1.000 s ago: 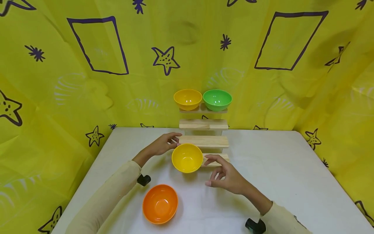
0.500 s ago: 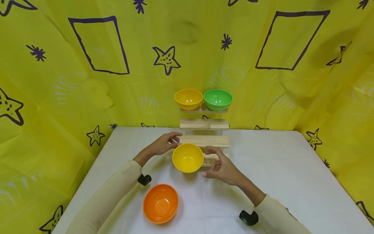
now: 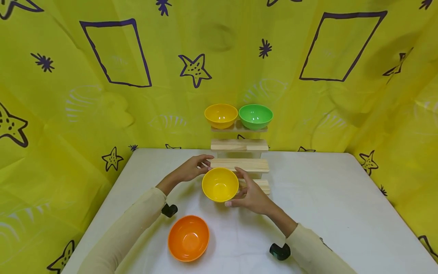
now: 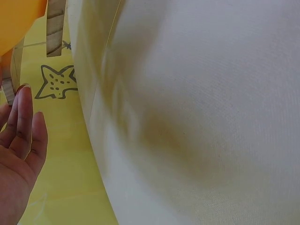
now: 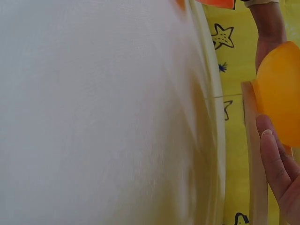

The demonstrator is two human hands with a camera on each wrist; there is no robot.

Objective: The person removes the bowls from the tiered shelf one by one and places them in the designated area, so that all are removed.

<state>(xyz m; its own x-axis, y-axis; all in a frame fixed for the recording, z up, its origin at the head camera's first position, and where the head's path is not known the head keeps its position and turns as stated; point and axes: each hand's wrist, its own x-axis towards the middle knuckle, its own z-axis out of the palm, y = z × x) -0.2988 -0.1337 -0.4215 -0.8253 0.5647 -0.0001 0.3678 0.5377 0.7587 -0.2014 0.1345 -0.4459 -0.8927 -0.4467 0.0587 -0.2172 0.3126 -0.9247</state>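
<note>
Yellow bowl (image 3: 220,185), at the lower left of the wooden steps (image 3: 244,164), could tip, I'd say, if either side pushes unevenly; the left hand (image 3: 189,168) lies relaxed by its rim; the right hand (image 3: 256,196) spreads round its other side, gripping or not I can't tell; half a second ago that one stood clear.

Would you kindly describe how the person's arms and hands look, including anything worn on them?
The left sleeve and right sleeve are long and cream coloured. The left hand and right hand are ungloved. A small dark device shows near each sleeve's end.
</note>
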